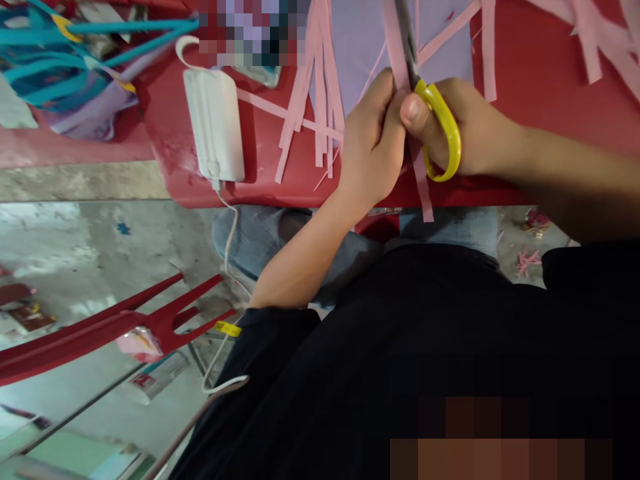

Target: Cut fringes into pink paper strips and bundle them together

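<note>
In my right hand (465,127) is a pair of scissors (445,133) with yellow handles, its blades pointing away from me. My left hand (373,137) is closed on a pink paper strip (395,47), which runs up alongside the blades. The strip's lower end seems to hang below my hands, past the table edge. Both hands meet at the scissors' pivot, so the exact grip of the left fingers is partly hidden. Several cut pink strips (325,87) lie just left of my left hand, over a lilac sheet (350,40).
A white power bank (213,123) with a cable stands left on the red table (270,190). Teal and lilac strips (50,67) are heaped at the far left. More pink strips (590,40) lie at right. A red plastic chair (100,327) is on the lower left.
</note>
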